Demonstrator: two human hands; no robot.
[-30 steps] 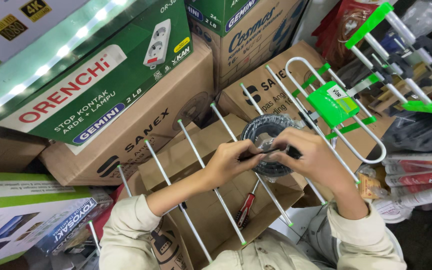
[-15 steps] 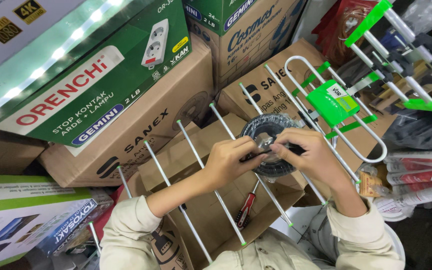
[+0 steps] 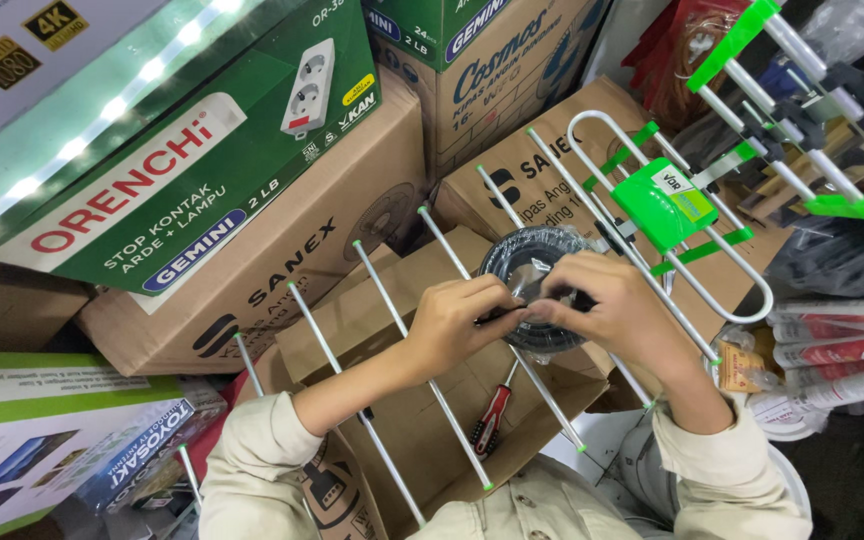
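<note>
Stacked cardboard boxes (image 3: pixel 282 270) are crowding the workspace. Both hands are pinching a black cable coil (image 3: pixel 532 255) above the antenna rods (image 3: pixel 392 300) — left hand (image 3: pixel 457 320) fingers closed on its near edge, right hand (image 3: pixel 617 310) curled over the top. A loose grip could let the loops spring apart, snagging rods or dropping toward the red-handled screwdriver (image 3: pixel 492 418).

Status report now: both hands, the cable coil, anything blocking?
Left hand and right hand both gripping black cable coil. Coil above antenna rods. Nothing blocking.
</note>
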